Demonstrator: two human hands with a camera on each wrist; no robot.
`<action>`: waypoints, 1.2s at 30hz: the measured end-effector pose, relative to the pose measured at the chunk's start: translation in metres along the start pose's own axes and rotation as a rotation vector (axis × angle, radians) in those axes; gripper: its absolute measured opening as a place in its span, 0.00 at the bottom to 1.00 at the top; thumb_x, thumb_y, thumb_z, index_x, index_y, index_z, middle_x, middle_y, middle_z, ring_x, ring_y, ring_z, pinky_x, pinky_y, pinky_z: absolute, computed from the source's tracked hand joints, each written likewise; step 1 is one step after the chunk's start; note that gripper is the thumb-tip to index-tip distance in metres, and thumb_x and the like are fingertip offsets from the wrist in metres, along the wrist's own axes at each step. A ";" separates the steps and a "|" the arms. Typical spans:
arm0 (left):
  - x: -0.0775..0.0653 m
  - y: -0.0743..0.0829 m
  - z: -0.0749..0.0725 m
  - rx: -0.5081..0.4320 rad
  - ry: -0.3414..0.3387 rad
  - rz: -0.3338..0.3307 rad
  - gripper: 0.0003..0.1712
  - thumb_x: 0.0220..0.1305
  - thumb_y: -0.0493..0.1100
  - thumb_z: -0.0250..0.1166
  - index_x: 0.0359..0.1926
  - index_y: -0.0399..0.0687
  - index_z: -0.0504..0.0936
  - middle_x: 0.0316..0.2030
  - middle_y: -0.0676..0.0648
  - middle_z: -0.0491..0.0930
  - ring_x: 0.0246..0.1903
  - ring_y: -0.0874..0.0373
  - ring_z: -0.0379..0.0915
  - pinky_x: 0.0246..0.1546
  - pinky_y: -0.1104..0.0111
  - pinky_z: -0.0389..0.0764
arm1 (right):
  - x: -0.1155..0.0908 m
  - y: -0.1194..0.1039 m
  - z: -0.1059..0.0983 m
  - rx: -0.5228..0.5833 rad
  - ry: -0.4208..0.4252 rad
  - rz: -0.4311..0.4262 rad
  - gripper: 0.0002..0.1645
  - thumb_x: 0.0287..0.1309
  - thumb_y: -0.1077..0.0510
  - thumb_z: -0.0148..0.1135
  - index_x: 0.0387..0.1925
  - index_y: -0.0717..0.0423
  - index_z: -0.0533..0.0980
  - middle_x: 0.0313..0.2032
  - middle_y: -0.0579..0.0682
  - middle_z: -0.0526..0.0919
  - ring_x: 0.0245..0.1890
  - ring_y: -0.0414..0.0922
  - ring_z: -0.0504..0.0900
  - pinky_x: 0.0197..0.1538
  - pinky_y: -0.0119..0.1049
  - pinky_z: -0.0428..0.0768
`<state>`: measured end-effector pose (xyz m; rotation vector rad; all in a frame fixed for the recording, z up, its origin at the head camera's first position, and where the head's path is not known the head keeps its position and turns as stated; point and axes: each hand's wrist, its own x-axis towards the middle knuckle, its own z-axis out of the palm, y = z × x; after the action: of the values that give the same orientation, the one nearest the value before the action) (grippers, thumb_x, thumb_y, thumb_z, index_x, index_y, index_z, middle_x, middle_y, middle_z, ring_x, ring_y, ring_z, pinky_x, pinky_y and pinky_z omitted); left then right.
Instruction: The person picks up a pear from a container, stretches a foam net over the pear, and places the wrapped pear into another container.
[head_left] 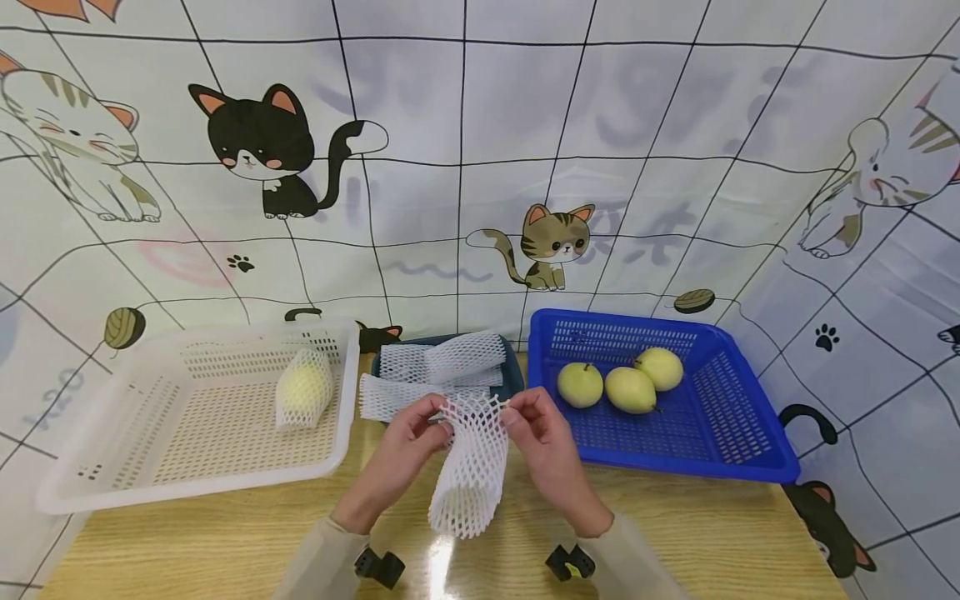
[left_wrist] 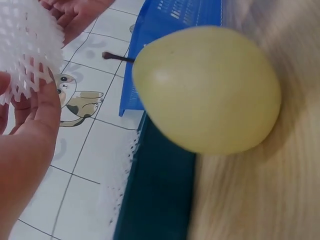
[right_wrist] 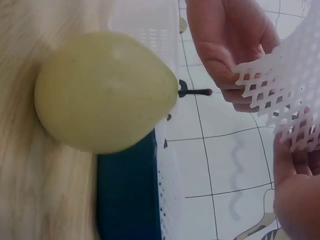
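A white foam mesh sleeve (head_left: 472,467) hangs between the two hands. The left hand (head_left: 402,450) pinches one side of its upper edge between thumb and fingers; the right hand (head_left: 551,454) pinches the opposite side. In the left wrist view a bare yellow-green pear (left_wrist: 207,92) stands on the wooden table, its dark stem (left_wrist: 117,57) pointing up. The right wrist view has the same pear (right_wrist: 105,92), below and apart from the hands and sleeve. From the head view it is hidden behind the sleeve.
Behind the hands sits a dark teal tray (head_left: 512,371) with several more foam sleeves (head_left: 465,358). A white basket (head_left: 225,417) on the left holds one sleeved pear (head_left: 304,387). To the right, a blue basket (head_left: 675,442) contains three bare pears (head_left: 630,390). Cat-print sheeting (head_left: 420,200) rises behind.
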<state>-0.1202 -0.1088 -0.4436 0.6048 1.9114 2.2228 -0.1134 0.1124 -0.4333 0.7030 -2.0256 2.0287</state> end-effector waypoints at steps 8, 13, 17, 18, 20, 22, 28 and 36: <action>-0.006 -0.015 0.002 -0.244 -0.005 -0.053 0.10 0.74 0.29 0.48 0.47 0.47 0.69 0.37 0.52 0.67 0.34 0.63 0.63 0.34 0.74 0.68 | -0.004 0.005 0.008 0.022 0.013 0.078 0.05 0.76 0.67 0.51 0.46 0.69 0.69 0.31 0.45 0.72 0.30 0.38 0.72 0.31 0.32 0.78; -0.011 -0.020 0.001 -0.336 -0.030 -0.058 0.11 0.73 0.30 0.46 0.46 0.49 0.70 0.37 0.55 0.69 0.33 0.65 0.66 0.34 0.74 0.70 | -0.009 0.008 0.013 0.091 -0.011 0.132 0.08 0.79 0.66 0.48 0.47 0.72 0.66 0.32 0.49 0.70 0.28 0.43 0.72 0.23 0.44 0.81; -0.014 -0.023 0.001 -0.407 -0.031 -0.073 0.13 0.71 0.28 0.46 0.45 0.50 0.69 0.38 0.55 0.72 0.35 0.66 0.71 0.35 0.75 0.76 | -0.012 0.009 0.019 0.090 0.000 0.187 0.09 0.79 0.65 0.49 0.46 0.72 0.66 0.35 0.51 0.71 0.28 0.43 0.73 0.23 0.41 0.80; -0.015 -0.023 0.000 -0.422 -0.032 -0.078 0.13 0.70 0.28 0.45 0.45 0.49 0.69 0.38 0.55 0.73 0.35 0.66 0.72 0.35 0.75 0.77 | -0.013 0.009 0.020 0.086 0.005 0.200 0.09 0.79 0.65 0.49 0.46 0.72 0.66 0.35 0.52 0.71 0.27 0.42 0.73 0.23 0.39 0.80; -0.016 -0.023 0.000 -0.449 -0.040 -0.092 0.15 0.67 0.27 0.42 0.44 0.49 0.68 0.37 0.55 0.73 0.33 0.66 0.73 0.33 0.74 0.77 | -0.015 0.010 0.022 0.079 0.015 0.236 0.09 0.79 0.65 0.49 0.46 0.72 0.67 0.34 0.52 0.72 0.25 0.42 0.73 0.24 0.36 0.79; -0.017 -0.024 -0.001 -0.464 -0.056 -0.110 0.15 0.67 0.28 0.40 0.45 0.48 0.68 0.36 0.55 0.73 0.33 0.65 0.73 0.32 0.74 0.77 | -0.018 0.011 0.024 0.075 0.021 0.271 0.08 0.78 0.66 0.50 0.46 0.72 0.67 0.32 0.51 0.72 0.23 0.40 0.73 0.26 0.33 0.78; -0.020 -0.028 -0.003 -0.414 -0.053 -0.178 0.08 0.75 0.36 0.43 0.45 0.47 0.70 0.36 0.54 0.76 0.35 0.65 0.74 0.33 0.73 0.77 | -0.023 0.016 0.027 0.068 0.037 0.342 0.08 0.78 0.65 0.50 0.46 0.70 0.68 0.30 0.49 0.73 0.24 0.38 0.74 0.27 0.28 0.76; -0.025 -0.036 -0.001 -0.384 -0.022 -0.218 0.04 0.79 0.37 0.48 0.46 0.48 0.70 0.38 0.54 0.79 0.36 0.64 0.78 0.36 0.72 0.80 | -0.029 0.024 0.030 0.027 0.054 0.313 0.07 0.76 0.67 0.52 0.44 0.72 0.69 0.31 0.48 0.73 0.29 0.36 0.74 0.31 0.27 0.74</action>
<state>-0.1033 -0.1128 -0.4835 0.3410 1.4034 2.3326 -0.0929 0.0880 -0.4690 0.3469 -2.1955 2.2140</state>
